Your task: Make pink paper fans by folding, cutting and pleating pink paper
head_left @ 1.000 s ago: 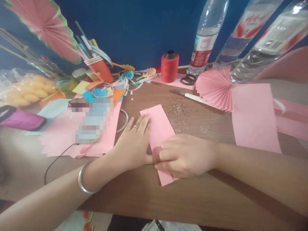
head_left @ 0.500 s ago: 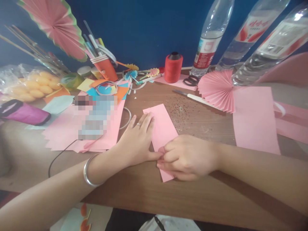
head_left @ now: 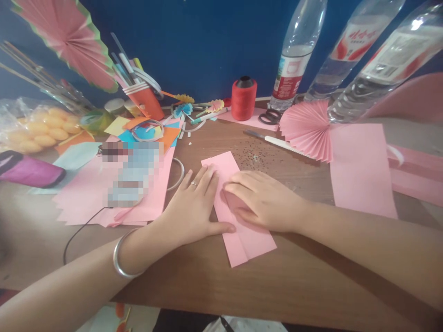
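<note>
On the brown tabletop in front of me lies a pink sheet of paper [head_left: 258,244] with a lengthwise fold line and a flap on its right side. My left hand [head_left: 194,203], with a ring and a silver bangle, rests flat on the paper's left edge, fingers spread and thumb across the lower part. My right hand [head_left: 268,203] lies over the right side, its fingers stretched out on the surface near the crease. Part of the paper is covered by both hands.
Beyond the paper are a craft knife [head_left: 277,142], scissors [head_left: 270,117], a red thread spool [head_left: 244,101] and small dark specks. A pleated pink fan [head_left: 308,131] and water bottles [head_left: 294,74] stand right. Pink sheets [head_left: 81,196] and an orange pen cup [head_left: 145,103] are left.
The pink paper has opened out to the right, showing a flap and crease. My right hand has moved up and uncurled from its closed grip. My left hand stays on the paper.
</note>
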The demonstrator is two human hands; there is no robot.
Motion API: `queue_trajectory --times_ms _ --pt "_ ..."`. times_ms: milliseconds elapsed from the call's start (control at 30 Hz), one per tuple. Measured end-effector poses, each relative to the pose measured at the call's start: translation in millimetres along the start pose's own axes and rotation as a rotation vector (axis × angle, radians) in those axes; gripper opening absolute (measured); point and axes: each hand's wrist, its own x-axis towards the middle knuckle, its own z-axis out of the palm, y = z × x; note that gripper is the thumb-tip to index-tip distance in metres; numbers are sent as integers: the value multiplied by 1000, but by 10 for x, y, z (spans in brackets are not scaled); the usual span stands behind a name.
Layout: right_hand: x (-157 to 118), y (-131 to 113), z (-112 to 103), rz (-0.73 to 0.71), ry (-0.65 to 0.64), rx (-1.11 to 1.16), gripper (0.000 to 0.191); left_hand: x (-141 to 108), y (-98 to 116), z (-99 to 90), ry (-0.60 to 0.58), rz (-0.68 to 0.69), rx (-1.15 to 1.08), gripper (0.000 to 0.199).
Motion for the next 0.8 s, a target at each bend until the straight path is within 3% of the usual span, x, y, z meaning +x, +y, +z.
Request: queue_trajectory --times_ms 133,300,467,567,667,800 --pt "-2 -4 61 21 -52 -107 44 -61 -3 20 -10 -6 -11 110" --pt "-8 -11 81 25 -56 -108 46 -144 78 30 -42 87 -22 112" --pt "-5 0 91 43 7 -88 38 -128 118 42 -76 76 -32 117" --pt "-18 -96 58 -136 117 -114 22 -110 109 28 -67 30 -69 120" --pt "-57 -258 37 -369 172 -85 31 -98 62 -23 -49 16 -89 114" --pt "-89 -368 95 -292 20 -72 28 -111 -78 -117 -68 28 -113 98"
